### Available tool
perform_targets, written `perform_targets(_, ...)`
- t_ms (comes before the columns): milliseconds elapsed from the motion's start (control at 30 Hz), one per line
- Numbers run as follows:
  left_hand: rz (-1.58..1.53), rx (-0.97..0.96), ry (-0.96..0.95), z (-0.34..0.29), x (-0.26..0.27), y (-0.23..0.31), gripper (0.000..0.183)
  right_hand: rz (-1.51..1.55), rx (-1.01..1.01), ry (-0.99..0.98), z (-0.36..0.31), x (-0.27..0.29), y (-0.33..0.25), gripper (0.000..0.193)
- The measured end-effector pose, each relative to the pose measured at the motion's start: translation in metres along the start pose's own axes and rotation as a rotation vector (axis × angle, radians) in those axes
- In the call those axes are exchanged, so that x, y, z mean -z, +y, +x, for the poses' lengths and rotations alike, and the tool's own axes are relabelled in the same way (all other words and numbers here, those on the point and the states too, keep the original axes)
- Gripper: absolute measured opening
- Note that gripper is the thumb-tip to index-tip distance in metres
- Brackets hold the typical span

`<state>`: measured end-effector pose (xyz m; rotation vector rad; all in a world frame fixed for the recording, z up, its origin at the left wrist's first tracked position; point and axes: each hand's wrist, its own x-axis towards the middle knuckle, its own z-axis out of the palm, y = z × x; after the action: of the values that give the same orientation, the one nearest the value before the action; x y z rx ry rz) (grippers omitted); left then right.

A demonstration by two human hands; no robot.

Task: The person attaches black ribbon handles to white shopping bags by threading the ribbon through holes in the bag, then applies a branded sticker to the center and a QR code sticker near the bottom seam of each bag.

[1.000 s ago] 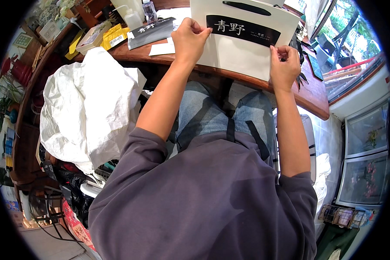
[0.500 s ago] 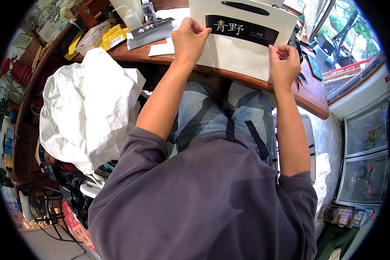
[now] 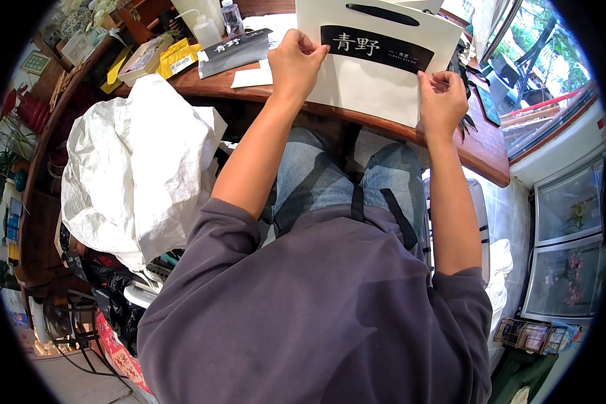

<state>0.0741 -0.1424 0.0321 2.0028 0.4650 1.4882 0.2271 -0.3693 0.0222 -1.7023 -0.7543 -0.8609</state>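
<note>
We see a black label (image 3: pixel 377 49) with pale lettering against the front of a white paper bag (image 3: pixel 367 86), below its black handle (image 3: pixel 382 13), the strip sloping down toward the right. We cannot tell whether it is stuck down.

2 bare hands hold it at its ends. The left hand (image 3: pixel 295 64) has its thumb and index finger closed together on the left end, knuckles up, the other fingers curled beneath. The right hand (image 3: pixel 444 101) pinches the lower right corner between thumb and index finger, its remaining fingers folded toward the palm. The left forearm (image 3: pixel 256 161) slants up and rightward; the right forearm (image 3: pixel 455 202) rises almost straight, leaning slightly left.

The bag is at the near edge of the wooden desk (image 3: pixel 483 151). Left of the left hand we find a black-and-grey printed strip (image 3: pixel 234 54), a small white paper (image 3: pixel 252 77) just beside it, and a yellow packet (image 3: pixel 178 58). Behind these are 2 bottles, a white squeeze bottle (image 3: pixel 206 30) and a clear bottle (image 3: pixel 231 19). Right of the right hand is a phone (image 3: pixel 488 104). Below, a crumpled white sack (image 3: pixel 141 168) bulges beside the left arm.
</note>
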Motion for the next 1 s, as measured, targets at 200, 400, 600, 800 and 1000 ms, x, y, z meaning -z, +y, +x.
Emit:
perform_targets(200,-0.016,0.007,-0.005,0.0,0.001,0.0,0.033,-0.14,0.015,0.012,0.001,0.005,-0.007,0.031)
perform_targets(400,-0.049,0.022,-0.004,-0.001,0.001,-0.005,0.033,-0.185,-0.035,0.039,-0.001,0.008,0.008,0.031)
perform_targets(600,0.02,0.03,0.0,-0.002,0.002,0.002,0.033,0.339,-0.32,-0.177,-0.008,0.001,0.019,0.035)
perform_targets(800,-0.001,-0.048,-0.031,-0.003,-0.014,-0.001,0.029,0.47,-0.403,-0.267,-0.021,-0.008,0.047,0.029)
perform_targets(1000,-0.28,-0.174,-0.449,-0.003,-0.074,0.048,0.023,0.539,-0.424,-0.332,-0.023,-0.004,0.061,0.026)
